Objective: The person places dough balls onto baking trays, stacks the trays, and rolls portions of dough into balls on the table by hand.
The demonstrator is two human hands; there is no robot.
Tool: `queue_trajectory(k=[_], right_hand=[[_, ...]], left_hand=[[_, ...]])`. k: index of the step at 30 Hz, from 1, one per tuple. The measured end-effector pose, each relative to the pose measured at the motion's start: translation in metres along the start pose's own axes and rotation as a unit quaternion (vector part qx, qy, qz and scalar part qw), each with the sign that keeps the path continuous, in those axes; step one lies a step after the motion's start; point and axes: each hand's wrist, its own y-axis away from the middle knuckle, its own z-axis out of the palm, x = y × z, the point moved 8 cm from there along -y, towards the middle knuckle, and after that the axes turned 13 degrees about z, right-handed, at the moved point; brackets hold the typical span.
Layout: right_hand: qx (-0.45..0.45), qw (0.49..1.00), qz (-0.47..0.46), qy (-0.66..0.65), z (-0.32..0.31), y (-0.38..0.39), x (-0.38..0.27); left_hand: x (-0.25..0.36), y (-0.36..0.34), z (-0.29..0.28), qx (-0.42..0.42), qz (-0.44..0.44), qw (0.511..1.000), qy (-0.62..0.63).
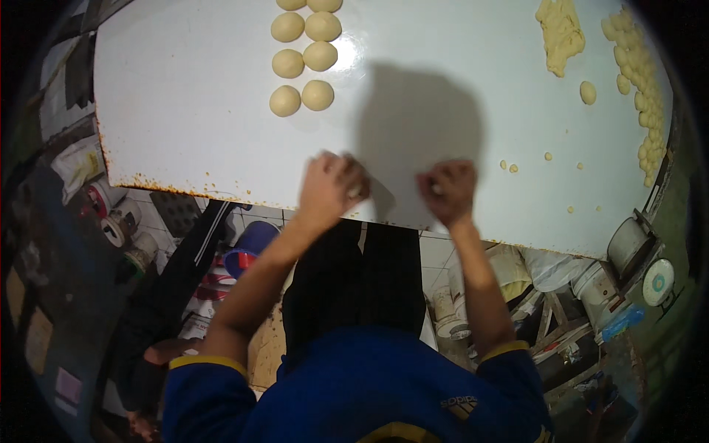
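My left hand (332, 183) is cupped on the white tabletop (207, 96) near its front edge, fingers curled around a piece of pale dough that shows only as a sliver. To its right, my right hand (449, 190) is curled in the same way, with another bit of pale dough between its fingers. Most of both pieces is hidden by the fingers. Beyond my left hand, smooth round dough balls (317, 95) sit in two columns toward the far edge. Small dough crumbs (513, 168) lie to the right of my right hand.
A ragged dough slab (561, 37), a single small piece (588, 92) and a long pile of small dough pieces (644, 103) lie at the right. The table's front edge is rusty. Below stand a blue bucket (251, 244) and a metal pot (628, 247). Another person's dark-trousered leg (196, 251) is at left.
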Motion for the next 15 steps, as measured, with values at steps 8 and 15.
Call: queue_trajectory(k=[8, 15], right_hand=[[0.006, 0.999, 0.049, -0.004, 0.019, -0.028, -0.039], [0.017, 0.996, 0.061, 0.065, 0.011, -0.08, -0.009]], left_hand=[[0.032, -0.038, 0.002, 0.121, 0.043, 0.991, -0.02], [-0.01, -0.087, -0.03, 0.125, 0.019, 0.99, -0.065]])
